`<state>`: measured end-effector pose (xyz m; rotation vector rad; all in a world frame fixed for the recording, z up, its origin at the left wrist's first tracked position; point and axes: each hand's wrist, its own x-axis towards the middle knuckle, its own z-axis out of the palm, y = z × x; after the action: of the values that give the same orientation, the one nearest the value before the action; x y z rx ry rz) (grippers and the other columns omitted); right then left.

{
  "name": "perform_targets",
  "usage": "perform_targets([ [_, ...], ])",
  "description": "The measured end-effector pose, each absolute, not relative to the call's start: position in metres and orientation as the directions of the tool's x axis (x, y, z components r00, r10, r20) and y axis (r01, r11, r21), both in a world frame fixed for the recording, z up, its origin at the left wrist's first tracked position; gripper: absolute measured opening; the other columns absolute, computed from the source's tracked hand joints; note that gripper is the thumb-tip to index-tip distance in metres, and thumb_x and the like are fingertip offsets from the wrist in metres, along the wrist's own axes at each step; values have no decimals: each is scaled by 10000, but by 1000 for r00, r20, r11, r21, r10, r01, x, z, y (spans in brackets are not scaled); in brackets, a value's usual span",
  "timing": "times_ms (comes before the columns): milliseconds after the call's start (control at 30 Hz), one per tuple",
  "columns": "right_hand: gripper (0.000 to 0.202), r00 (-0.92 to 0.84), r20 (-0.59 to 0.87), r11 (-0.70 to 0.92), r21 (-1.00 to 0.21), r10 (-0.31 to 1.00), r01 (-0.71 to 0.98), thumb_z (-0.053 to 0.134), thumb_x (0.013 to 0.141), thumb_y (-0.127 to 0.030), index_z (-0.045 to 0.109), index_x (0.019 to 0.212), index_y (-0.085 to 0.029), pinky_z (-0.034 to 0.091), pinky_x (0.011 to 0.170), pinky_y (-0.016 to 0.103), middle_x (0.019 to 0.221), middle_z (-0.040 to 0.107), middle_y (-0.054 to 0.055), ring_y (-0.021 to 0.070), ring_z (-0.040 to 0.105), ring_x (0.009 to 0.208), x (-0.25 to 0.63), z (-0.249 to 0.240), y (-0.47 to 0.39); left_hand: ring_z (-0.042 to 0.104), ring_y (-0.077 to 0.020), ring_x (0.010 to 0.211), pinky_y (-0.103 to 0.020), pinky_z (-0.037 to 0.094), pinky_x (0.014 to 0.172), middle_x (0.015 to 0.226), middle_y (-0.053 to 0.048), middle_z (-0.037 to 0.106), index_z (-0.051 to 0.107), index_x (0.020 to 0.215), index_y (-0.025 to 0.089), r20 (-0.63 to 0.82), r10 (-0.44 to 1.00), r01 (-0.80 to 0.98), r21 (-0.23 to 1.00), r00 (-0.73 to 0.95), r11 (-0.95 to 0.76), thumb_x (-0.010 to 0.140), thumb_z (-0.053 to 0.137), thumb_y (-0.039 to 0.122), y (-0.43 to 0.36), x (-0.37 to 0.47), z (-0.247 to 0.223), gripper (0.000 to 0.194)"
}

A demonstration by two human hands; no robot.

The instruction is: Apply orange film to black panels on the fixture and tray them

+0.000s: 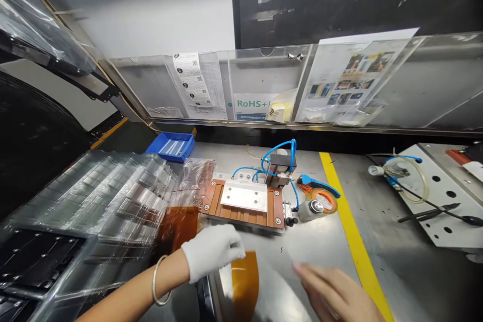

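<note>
My left hand, in a white glove, has its thumb and fingers closed at the top edge of an amber film sheet. The sheet hangs curved over the metal bench, at the lower middle. My right hand, bare and blurred, is to the right of the film, its fingers stretched out and nothing visible in them. Beyond both hands sits a brown fixture with a silver plate on top. Another amber sheet lies left of the fixture, partly behind my left hand.
Stacked clear plastic trays fill the left side. A blue bin stands behind them. Right of the fixture are a metal pump bottle, an orange tape roll and a blue-handled tool. A white control box stands beyond the yellow line.
</note>
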<state>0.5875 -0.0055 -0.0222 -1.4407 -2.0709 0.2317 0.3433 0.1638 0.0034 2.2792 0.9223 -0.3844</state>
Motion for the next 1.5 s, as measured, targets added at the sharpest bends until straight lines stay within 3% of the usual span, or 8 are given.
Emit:
perform_targets([
  [133,317,242,-114,-226,-834,963,504,501,927,-504,688,1020,-266,524,788,314,1009,682,51,205,666,872,602,-87,28,612,-180,902,-305,429,807,1007,-12,653,675,952,220,-382,646,745,438,661,-502,953,480,321,169,333,9,219],
  [333,659,445,-266,-390,-896,855,214,483,801,-657,635,1167,-129,447,957,485,1018,677,147,311,634,975,604,-124,90,567,-150,776,-275,428,748,861,-1,644,672,875,214,-263,782,664,708,564,-241,878,522,362,168,335,17,211],
  [433,759,341,-399,-417,-909,851,-21,479,781,-778,669,1149,-142,485,918,440,1069,697,145,294,660,960,578,-111,88,501,-144,682,-279,401,668,758,1,602,654,804,192,-272,861,576,817,431,-30,827,533,416,175,331,11,256],
  [533,873,169,-531,-476,-833,830,-282,226,869,-830,706,1079,-132,531,810,383,992,724,155,249,692,846,547,-97,74,474,-147,687,-289,383,678,749,3,585,634,799,183,-293,898,545,835,329,73,811,522,452,185,327,-1,292],
  [667,658,216,-610,-365,-682,762,-634,544,833,-744,647,1145,-174,491,756,281,947,731,77,170,643,753,533,-85,65,465,-143,680,-292,370,697,748,13,596,613,802,183,-337,903,563,815,268,137,810,511,443,196,327,-18,280],
  [1000,642,410,-521,-459,-854,749,-245,746,497,-780,579,641,-178,346,547,247,553,519,-19,121,452,548,560,-89,112,476,-149,685,-289,364,711,697,19,549,499,705,196,-344,901,607,786,266,121,820,466,399,221,333,-55,236],
  [1267,585,317,-585,-574,-807,746,-140,727,558,-718,437,595,-211,143,434,229,449,340,-77,59,233,396,570,-121,152,446,-145,681,-281,333,684,662,32,449,405,646,201,-342,909,681,726,238,95,823,455,302,248,331,-90,210],
  [1500,589,329,-628,-637,-765,705,-95,702,571,-717,398,608,-213,160,428,214,454,331,-80,52,236,401,576,-130,165,409,-133,683,-276,302,673,661,42,421,379,641,193,-389,896,718,685,215,125,803,475,217,264,338,-92,191],
])
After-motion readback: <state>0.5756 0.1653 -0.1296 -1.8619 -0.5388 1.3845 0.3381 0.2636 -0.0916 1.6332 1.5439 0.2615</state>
